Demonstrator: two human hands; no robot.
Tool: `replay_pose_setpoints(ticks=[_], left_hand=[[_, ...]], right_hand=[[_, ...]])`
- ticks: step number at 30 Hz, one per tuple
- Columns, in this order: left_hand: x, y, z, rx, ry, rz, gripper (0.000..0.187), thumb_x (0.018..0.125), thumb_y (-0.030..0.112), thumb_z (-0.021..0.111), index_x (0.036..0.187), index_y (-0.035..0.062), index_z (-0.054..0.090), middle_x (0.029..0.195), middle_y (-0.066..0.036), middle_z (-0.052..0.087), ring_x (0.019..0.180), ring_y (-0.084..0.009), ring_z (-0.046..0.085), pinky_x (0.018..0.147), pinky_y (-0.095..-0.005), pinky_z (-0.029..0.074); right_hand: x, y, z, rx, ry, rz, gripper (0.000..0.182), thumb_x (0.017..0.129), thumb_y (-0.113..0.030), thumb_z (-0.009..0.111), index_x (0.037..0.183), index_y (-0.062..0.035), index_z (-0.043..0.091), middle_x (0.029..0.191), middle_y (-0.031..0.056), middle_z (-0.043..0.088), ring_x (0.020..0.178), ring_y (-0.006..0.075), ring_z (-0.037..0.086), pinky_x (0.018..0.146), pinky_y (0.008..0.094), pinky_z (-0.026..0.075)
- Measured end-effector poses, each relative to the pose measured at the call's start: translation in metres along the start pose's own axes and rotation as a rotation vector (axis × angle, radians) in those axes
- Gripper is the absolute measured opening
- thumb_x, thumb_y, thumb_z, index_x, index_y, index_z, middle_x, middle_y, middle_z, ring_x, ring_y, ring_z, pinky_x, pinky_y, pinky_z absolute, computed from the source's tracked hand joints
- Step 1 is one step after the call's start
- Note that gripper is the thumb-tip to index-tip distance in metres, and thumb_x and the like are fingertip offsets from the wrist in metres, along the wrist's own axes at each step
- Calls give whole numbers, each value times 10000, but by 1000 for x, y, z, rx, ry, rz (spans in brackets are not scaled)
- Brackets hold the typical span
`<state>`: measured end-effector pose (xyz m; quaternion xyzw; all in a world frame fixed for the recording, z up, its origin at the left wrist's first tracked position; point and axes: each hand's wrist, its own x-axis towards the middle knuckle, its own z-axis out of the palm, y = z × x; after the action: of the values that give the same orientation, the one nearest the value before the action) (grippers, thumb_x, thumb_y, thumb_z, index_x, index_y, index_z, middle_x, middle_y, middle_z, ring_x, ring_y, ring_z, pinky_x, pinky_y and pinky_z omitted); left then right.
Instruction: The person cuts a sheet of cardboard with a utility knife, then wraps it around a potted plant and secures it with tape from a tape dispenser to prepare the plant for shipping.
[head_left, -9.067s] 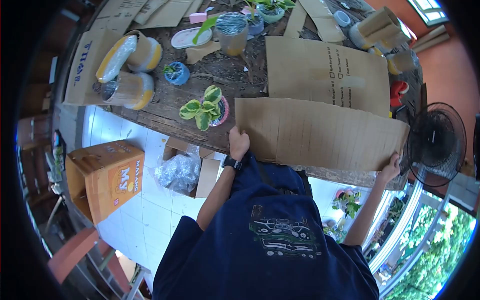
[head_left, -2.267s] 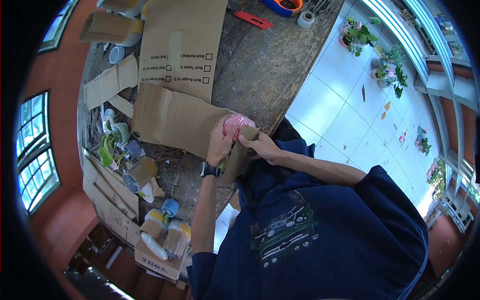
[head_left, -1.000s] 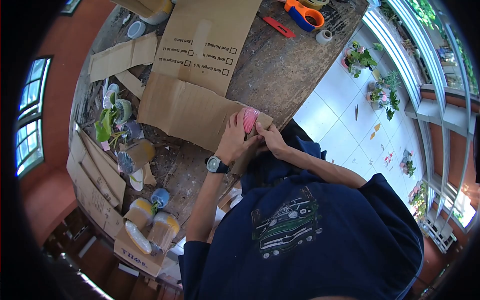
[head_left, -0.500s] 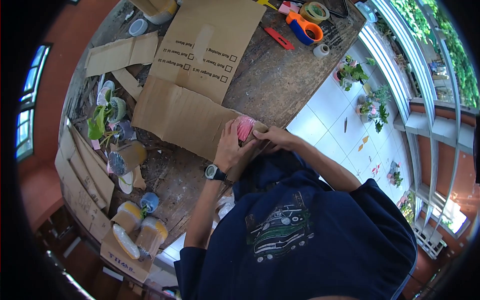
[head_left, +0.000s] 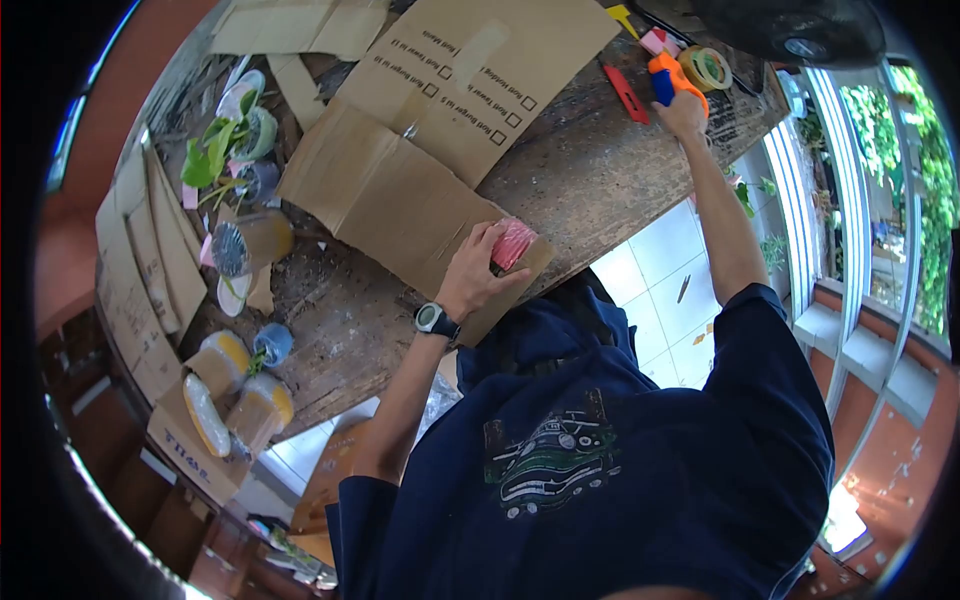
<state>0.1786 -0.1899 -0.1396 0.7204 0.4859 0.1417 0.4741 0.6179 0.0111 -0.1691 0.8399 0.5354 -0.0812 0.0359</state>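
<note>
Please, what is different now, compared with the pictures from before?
The right hand let go of the cardboard strip and went forward and right to the tape dispenser; whether it grips is unclear. The left hand stayed on the pink pot.

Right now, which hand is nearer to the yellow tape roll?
Right. The right hand is on the orange tape dispenser, just beside the tape roll; the left hand is farther off, at the pink pot on the cardboard.

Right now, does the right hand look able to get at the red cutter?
Probably yes: the red cutter lies just beside the right hand, nothing visible between them, though that hand is at the orange-and-blue tape dispenser.
</note>
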Motion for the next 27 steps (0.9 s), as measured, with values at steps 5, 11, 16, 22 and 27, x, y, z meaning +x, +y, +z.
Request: replay_pose_setpoints(ticks=[5,11,16,22,27], left_hand=[[0,-6,-2,-71,21,-47,835,761,575,761,1322,11,507,1315,-167,515,1181,-367,559,1024,-417,450],[2,-9,-11,-151,-5,-45,843,728,584,782,1290,4,539,1265,-159,533,1129,-348,591,976,-399,484],[0,-16,-1,-134,62,-14,834,705,578,805,1272,16,565,1236,-153,550,1100,-336,609,938,-400,510],[-2,-14,3,-134,105,7,787,691,555,826,1236,38,589,1204,-148,583,1077,-335,623,931,-409,514],[-4,-15,14,-109,172,11,796,677,576,818,1241,59,599,1204,-182,579,1089,-378,602,940,-451,495]], right_hand=[[-9,15,9,38,201,-100,493,845,-374,730,1094,18,566,958,254,693,928,418,684,793,511,539],[-95,16,-27,415,190,-144,456,886,-330,706,1092,39,534,956,227,663,876,352,675,805,453,523],[-161,28,-45,1742,-164,234,379,907,-278,707,1092,19,565,937,128,658,820,199,659,784,317,522],[-213,13,-98,804,5,138,354,1010,-350,564,1043,0,605,631,-5,538,554,113,507,655,251,488],[-235,57,-69,2242,-526,172,400,1039,-436,488,1089,-46,560,598,-5,478,549,138,474,603,286,429]])
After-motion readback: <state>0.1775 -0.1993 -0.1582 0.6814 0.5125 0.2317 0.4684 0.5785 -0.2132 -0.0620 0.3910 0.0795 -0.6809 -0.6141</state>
